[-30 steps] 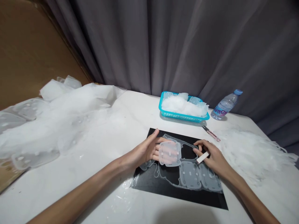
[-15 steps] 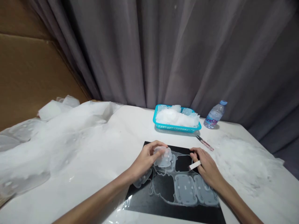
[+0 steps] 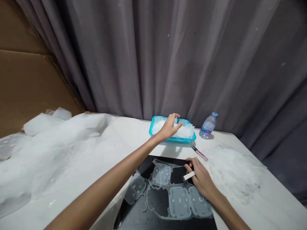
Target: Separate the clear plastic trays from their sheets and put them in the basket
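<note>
My left hand [image 3: 169, 127] is over the blue plastic basket [image 3: 151, 127], thumb and fingers apart, with nothing seen between them. Translucent white plastic pieces [image 3: 187, 131] fill that basket. Near the upper right of a black board [image 3: 139, 218], my right hand [image 3: 200, 175] is closed around a short white stick with a dark end [image 3: 189, 175]. Under and beside it lies a translucent moulded plastic sheet [image 3: 180, 202] with rounded rectangular panels and cut-out openings. One separate-looking panel [image 3: 135, 189] rests at the board's left edge.
Pliers or nippers with reddish handles [image 3: 200, 153] lie in front of the basket. A water bottle [image 3: 208, 126] stands to its right. Piled translucent sheets [image 3: 55, 153] cover the table's left; a heap of white scraps [image 3: 235, 172] lies right. A grey curtain [image 3: 163, 57] hangs behind.
My left hand has moved from the board up to the basket, and the plastic panel it held is out of its fingers. My right hand still holds the white stick. The view has shifted slightly.
</note>
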`<state>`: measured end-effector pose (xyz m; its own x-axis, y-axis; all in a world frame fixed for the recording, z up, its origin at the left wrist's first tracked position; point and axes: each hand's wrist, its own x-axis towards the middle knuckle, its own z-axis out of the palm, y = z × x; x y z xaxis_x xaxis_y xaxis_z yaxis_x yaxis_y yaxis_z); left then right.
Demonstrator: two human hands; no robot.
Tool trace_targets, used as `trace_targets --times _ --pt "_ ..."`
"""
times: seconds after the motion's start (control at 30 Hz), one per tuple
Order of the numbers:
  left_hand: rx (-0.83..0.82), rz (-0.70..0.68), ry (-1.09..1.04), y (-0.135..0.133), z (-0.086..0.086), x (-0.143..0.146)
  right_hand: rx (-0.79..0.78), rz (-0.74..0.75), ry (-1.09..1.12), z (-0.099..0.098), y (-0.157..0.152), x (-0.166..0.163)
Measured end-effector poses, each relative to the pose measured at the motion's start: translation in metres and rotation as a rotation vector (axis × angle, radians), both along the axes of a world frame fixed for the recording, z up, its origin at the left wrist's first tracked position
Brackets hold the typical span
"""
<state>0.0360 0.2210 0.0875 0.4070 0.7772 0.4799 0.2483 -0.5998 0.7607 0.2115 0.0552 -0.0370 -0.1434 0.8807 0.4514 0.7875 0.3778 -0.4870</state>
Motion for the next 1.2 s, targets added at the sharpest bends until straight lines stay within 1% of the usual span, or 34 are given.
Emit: trace_targets --times 0.07,0.17,0.23,0.3,0.37,0.4,0.47,0.53,0.57,0.63,0.7,0.77,0.83,0.9,0.93,0.97,1.0,1.07,1.1,1.13,1.2 --pt "0.054 -0.046 0.075 -0.038 -0.014 -0.028 0.020 -0.003 0.020 -0.001 0.001 0.003" --pt "0.073 -0.128 0.223 -0.107 -0.039 -0.078 0.054 -0.005 0.058 0.005 0.000 0.006" --pt "0.152 -0.186 0.477 -0.145 -0.052 -0.107 0.095 -0.011 0.106 0.012 -0.004 0.005" --pt "0.221 -0.207 0.631 -0.168 -0.060 -0.126 0.136 -0.012 0.196 0.022 -0.012 -0.002" --pt "0.257 -0.201 0.692 -0.176 -0.064 -0.137 0.108 0.034 0.310 0.030 -0.021 -0.013" --pt "0.265 -0.195 0.701 -0.176 -0.065 -0.139 0.052 0.080 0.362 0.033 -0.026 -0.020" --pt "0.266 -0.182 0.707 -0.173 -0.066 -0.142 -0.110 0.191 0.437 0.038 -0.033 -0.033" --pt "0.257 -0.179 0.710 -0.170 -0.065 -0.143 -0.260 0.268 0.462 0.042 -0.036 -0.044" --pt "0.242 -0.181 0.703 -0.170 -0.065 -0.143 -0.308 0.284 0.458 0.043 -0.036 -0.049" --pt "0.150 -0.185 0.644 -0.169 -0.064 -0.145 -0.351 0.284 0.437 0.045 -0.034 -0.057" --pt "-0.010 -0.131 0.540 -0.167 -0.063 -0.147 -0.355 0.273 0.422 0.045 -0.032 -0.061" --pt "-0.175 -0.004 0.450 -0.163 -0.065 -0.150 -0.364 0.277 0.427 0.043 -0.031 -0.064" --pt "-0.261 0.157 0.405 -0.159 -0.069 -0.151 -0.394 0.287 0.450 0.039 -0.032 -0.065" --pt "-0.224 0.287 0.390 -0.158 -0.072 -0.151 -0.424 0.287 0.474 0.037 -0.033 -0.065" --pt "-0.167 0.310 0.396 -0.159 -0.072 -0.150 -0.433 0.289 0.477 0.036 -0.033 -0.064" --pt "-0.096 0.290 0.416 -0.163 -0.072 -0.149 -0.436 0.294 0.472 0.036 -0.033 -0.064" --pt "-0.023 0.226 0.455 -0.168 -0.072 -0.146 -0.433 0.305 0.460 0.036 -0.033 -0.064" --pt "0.098 0.035 0.561 -0.180 -0.071 -0.140 -0.415 0.334 0.423 0.038 -0.033 -0.064" --pt "0.149 -0.035 0.608 -0.187 -0.070 -0.137 -0.405 0.347 0.400 0.038 -0.033 -0.064" --pt "0.195 -0.069 0.645 -0.193 -0.071 -0.134 -0.397 0.356 0.377 0.038 -0.033 -0.064" --pt "0.252 -0.063 0.683 -0.203 -0.073 -0.130 -0.387 0.367 0.338 0.038 -0.034 -0.064"
